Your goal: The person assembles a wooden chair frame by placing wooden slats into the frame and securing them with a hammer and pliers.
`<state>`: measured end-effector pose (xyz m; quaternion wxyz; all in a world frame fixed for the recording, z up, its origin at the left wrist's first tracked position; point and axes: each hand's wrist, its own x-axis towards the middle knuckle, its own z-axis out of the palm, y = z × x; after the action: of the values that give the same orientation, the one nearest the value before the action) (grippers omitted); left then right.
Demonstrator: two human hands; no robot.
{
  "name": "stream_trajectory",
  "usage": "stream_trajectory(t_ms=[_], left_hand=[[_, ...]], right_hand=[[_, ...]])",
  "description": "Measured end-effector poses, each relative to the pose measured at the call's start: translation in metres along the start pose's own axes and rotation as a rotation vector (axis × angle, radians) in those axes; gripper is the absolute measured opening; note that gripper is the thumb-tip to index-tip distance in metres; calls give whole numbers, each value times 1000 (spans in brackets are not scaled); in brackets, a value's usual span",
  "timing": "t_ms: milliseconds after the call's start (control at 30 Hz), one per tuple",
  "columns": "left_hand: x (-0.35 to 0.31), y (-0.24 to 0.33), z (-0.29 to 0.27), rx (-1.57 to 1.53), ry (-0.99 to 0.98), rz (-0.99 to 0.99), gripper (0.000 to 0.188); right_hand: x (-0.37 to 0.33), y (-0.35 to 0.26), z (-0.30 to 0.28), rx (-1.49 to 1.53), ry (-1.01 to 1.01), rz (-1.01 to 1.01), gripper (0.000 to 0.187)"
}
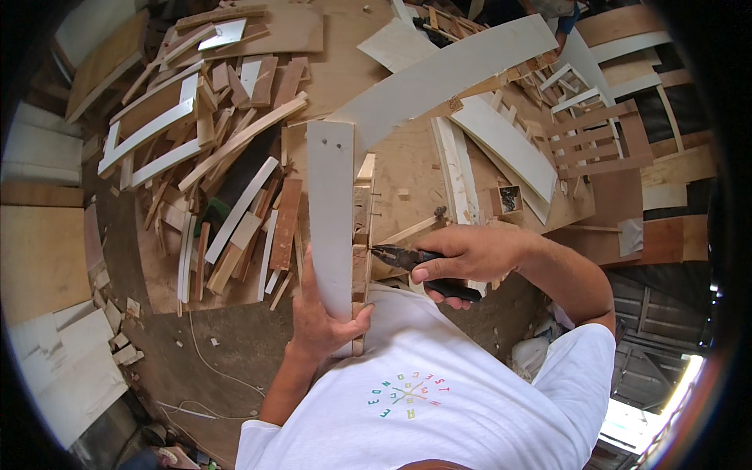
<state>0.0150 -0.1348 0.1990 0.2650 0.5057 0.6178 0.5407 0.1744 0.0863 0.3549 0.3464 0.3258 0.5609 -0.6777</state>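
One small open box (496, 204) holds dark little pieces beyond your right hand (479, 254), whose fingers clamp the pliers (401, 258), tips at the side of the white board (331, 211) before you. Your left hand (323, 313) has its fingers clasped round that board's near end. Offcuts (241, 223) crowd the left; a curved panel (439, 82) stretches ahead.

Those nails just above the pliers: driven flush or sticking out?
Sticking out: the nails project past the right edge of the wooden piece held by the left hand.
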Motion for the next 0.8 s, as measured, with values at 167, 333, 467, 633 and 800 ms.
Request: stream_trajectory(t_ms=[167, 333, 467, 633, 800], left_hand=[[4, -4, 0, -22, -5, 20, 126], [3, -14, 5, -54, -30, -40, 127], [11, -3, 11, -32, -33, -96, 125], [17, -2, 8, 75, -30, -15, 126], [17, -1, 7, 43, -32, -64, 125]], right_hand=[[-1, 0, 3, 1, 42, -20, 34], [2, 5, 4, 64, 55, -12, 34], [3, 10, 0, 19, 117, -38, 33], [9, 20, -2, 111, 83, -64, 33], [12, 20, 1, 133, 91, -83, 33]])
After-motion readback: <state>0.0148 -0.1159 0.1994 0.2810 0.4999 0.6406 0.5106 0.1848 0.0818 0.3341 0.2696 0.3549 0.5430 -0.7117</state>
